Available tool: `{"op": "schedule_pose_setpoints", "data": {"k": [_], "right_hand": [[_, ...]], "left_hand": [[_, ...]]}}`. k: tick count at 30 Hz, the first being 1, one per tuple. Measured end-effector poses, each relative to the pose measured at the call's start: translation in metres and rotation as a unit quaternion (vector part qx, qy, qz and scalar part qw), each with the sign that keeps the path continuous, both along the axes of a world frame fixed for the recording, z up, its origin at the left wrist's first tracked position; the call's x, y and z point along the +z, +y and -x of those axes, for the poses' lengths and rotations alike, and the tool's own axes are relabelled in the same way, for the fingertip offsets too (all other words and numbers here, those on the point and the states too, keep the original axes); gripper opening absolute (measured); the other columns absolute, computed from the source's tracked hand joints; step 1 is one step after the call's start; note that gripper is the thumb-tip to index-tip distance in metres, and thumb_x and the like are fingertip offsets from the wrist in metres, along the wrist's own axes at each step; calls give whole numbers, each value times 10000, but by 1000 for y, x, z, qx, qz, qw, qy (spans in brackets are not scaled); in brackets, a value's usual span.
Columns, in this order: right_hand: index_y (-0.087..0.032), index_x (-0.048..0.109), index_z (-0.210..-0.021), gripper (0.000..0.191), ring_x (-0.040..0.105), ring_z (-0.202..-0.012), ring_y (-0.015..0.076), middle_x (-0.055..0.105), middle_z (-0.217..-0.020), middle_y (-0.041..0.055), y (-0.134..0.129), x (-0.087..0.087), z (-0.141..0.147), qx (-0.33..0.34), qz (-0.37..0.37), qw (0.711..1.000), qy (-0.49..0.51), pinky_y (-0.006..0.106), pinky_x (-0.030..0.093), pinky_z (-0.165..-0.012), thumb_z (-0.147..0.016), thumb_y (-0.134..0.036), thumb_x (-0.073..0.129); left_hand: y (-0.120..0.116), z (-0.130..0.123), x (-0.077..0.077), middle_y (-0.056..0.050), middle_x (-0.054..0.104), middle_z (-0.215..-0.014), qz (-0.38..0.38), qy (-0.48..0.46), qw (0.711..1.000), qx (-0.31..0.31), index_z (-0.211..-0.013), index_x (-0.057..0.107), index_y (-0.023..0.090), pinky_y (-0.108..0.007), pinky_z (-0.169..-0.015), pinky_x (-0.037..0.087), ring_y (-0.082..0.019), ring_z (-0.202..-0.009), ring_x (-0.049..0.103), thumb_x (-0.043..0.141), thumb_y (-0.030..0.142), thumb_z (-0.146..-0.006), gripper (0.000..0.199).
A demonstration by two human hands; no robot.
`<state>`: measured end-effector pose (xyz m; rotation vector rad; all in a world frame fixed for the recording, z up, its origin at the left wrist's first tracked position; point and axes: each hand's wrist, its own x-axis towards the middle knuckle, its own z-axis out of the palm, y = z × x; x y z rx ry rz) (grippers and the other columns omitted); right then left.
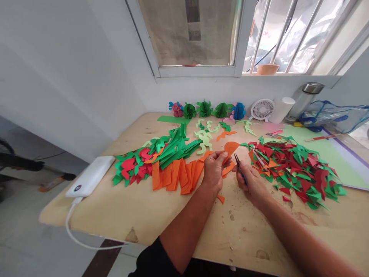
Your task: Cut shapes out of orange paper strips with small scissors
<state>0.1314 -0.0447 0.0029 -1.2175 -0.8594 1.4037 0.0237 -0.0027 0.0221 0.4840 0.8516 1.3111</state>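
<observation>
Pinched in my left hand (213, 168) is a piece of orange paper (231, 147) with a rounded upper edge. My right hand (252, 180) grips a pair of dark scissors (241, 171), whose tips point up beside the paper, apart from it. Just left of my left hand lies a row of orange paper strips (174, 175), overlapping one another. Behind them rest folded green paper strips (178, 148). An orange cut shape (226, 135) and a pale green cut-out (204, 139) lie beyond my hands. Part of the scissor handles is hidden by my fingers.
A heap of red and green paper scraps (305, 169) spreads at right. Red cut shapes (128, 164) and a white power bank (90, 177) with a cable lie left. Along the wall stand paper honeycomb figures (204, 109), a small white fan (262, 109) and a bottle (305, 100).
</observation>
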Motion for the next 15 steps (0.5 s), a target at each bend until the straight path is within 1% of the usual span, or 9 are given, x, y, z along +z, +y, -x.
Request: {"op": "schedule_pose_setpoints", "data": {"k": [4, 9, 15], "right_hand": [[-179, 544, -731, 485, 222, -390, 58, 331, -471, -80, -2, 0, 1, 4, -17, 1000, -24, 210, 129, -363, -725, -662, 586], [-192, 518, -727, 463, 223, -393, 63, 335, -483, -75, -2, -3, 0, 10, -43, 997, -60, 226, 145, -377, -779, -651, 539], [-189, 514, -730, 466, 201, -382, 55, 308, -470, -85, -2, -5, 0, 13, -47, 997, -61, 225, 125, -372, -794, -651, 528]], "left_hand": [[-4, -4, 1, 5, 599, -600, 2, 8, 1000, -1, -671, 596, 138, -259, -671, 478, -97, -589, 595, 766, 294, -559, 256], [-6, -7, -1, -7, 625, -608, -10, 17, 1000, -4, -658, 611, 141, -276, -683, 502, -111, -594, 612, 740, 301, -596, 215], [-7, -9, -1, 4, 610, -598, -17, 19, 1000, -2, -643, 609, 139, -267, -657, 503, -85, -537, 570, 738, 289, -599, 203]]}}
